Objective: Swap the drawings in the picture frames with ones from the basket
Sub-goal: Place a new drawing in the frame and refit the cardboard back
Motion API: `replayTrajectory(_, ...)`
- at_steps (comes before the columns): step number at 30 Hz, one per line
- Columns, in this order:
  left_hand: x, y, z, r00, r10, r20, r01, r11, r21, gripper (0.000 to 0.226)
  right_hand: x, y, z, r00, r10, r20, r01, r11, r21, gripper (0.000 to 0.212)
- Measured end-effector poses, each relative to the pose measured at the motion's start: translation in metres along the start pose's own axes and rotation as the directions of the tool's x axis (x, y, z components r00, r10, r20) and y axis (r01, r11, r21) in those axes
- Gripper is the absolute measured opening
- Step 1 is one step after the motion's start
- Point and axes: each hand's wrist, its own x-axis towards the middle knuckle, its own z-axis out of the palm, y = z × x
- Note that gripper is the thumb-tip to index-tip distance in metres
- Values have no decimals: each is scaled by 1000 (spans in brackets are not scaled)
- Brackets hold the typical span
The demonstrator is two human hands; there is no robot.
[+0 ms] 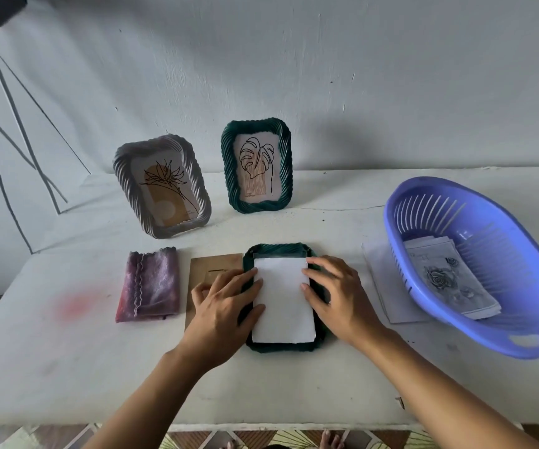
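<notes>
A dark green frame (313, 346) lies face down at the table's front centre, with a white sheet (282, 306) lying blank side up in its back opening. My left hand (226, 303) presses its fingers on the sheet's left edge. On the right edge rest the fingers of my right hand (333, 296). A brown backing board (202, 264) lies just left of the frame, partly under my left hand. The purple basket (527, 254) at right holds rose drawings (449, 280).
A grey frame (122, 163) with a flower drawing and a second green frame (227, 163) with a leaf drawing stand upright at the back. A purple folded cloth (150, 285) lies at left. White paper (388, 286) lies beside the basket. A tripod (9, 124) stands far left.
</notes>
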Motion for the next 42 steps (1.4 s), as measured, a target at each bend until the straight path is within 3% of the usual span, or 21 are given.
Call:
replayTrajectory(16, 9, 13, 3, 998, -57, 30, 51, 986, 159, 54, 10, 3, -7, 989, -50, 138, 73, 983, -171, 50)
replayTrajectory(28, 5, 5, -10, 972, 12, 233, -37, 994, 103, 77, 4, 23, -21, 957, -119, 265, 111, 993, 43, 62)
replayTrajectory(42, 21, 1, -7, 977, 52, 207, -60, 998, 34, 78, 3, 22, -29, 957, -69, 280, 53, 996, 64, 61)
